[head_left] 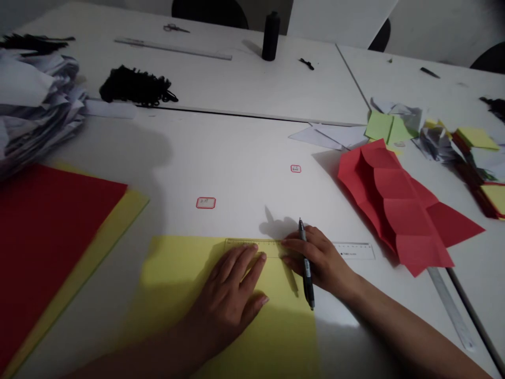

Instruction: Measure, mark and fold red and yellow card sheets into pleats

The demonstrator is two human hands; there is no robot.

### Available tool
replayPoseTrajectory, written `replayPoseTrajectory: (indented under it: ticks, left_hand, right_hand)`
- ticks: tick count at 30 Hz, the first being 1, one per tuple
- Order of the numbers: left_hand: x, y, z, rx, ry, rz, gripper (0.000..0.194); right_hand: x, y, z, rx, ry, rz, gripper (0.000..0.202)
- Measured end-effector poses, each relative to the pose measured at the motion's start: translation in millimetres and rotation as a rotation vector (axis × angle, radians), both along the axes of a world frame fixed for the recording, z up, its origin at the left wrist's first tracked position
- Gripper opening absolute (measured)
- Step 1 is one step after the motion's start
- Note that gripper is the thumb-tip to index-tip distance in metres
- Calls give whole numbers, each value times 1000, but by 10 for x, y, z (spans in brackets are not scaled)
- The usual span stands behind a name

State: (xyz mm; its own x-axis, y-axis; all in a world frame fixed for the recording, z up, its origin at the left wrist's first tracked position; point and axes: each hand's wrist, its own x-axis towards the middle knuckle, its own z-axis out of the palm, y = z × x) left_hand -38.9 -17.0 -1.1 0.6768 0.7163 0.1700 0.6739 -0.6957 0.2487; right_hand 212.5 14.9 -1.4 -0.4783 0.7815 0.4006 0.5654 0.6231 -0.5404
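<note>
A yellow sheet of paper point(173, 279) lies on the white table in front of me. Along its top edge rests a clear plastic ruler point(357, 251), reaching past the paper on the right. My left hand point(234, 289) lies flat on the paper, its fingers stretched out and fingertips on the ruler. In my right hand point(321, 258) a dark pen point(307, 276) sits between the fingers, its tip pointing away from me. That hand's thumb and fingers also touch the ruler, near the paper's right edge.
Red and yellow sheets point(59, 221) lie left, below crumpled white paper point(35, 105). A folded red paper point(406, 205) stands right, with a metal ruler point(450, 308) below it. Black yarn point(136, 87), a black bottle point(271, 37) and scissors point(175, 28) are farther back.
</note>
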Motion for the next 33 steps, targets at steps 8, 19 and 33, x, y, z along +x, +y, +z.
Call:
replayPoseTrajectory:
  ticks: [8,19,33]
  left_hand:
    - [24,-1,25,2,22,1,54]
    - [69,-16,38,-78,-21,29,53]
    - [65,-72,-31,-77,-23,64,53]
  right_hand:
    - [43,-33,256,-159,223,-154,24]
    - [-820,574,328,-648,429,39,14]
    - [-945,646,118,-654,340,70,14]
